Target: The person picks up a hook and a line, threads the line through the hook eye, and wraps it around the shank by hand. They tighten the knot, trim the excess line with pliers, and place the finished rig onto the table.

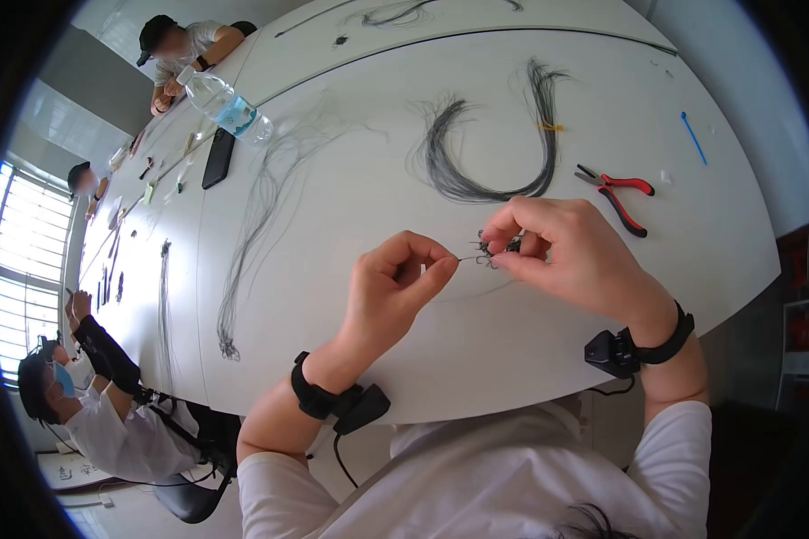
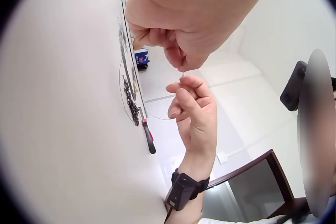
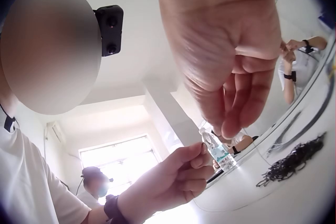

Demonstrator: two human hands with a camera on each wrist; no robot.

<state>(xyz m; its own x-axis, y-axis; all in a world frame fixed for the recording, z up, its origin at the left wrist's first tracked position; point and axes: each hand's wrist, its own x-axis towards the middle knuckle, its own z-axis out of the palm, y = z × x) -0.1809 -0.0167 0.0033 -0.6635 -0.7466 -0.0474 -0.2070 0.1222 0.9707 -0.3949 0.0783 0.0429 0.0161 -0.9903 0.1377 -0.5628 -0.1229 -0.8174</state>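
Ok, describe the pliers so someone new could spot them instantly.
On the large white table, in the head view, find the right hand. The pliers lie just beyond it, right of the curved dark bundle. Red-and-black handles set them apart from the slim blue stick nearby.

I wear a white shirt (image 1: 503, 476) with short, loose sleeves (image 1: 283, 499), and my left hand (image 1: 391, 283) and right hand (image 1: 571, 251) are bare. A black left strap (image 1: 304, 388) carries an angular black left housing (image 1: 364, 409) on its right, a black right strap (image 1: 676, 340) has a matching right housing (image 1: 611, 353) on its left, and thin black cables (image 1: 342, 463) run from both. My head camera (image 3: 111, 29) is black and round-cornered, with two round dark lenses.
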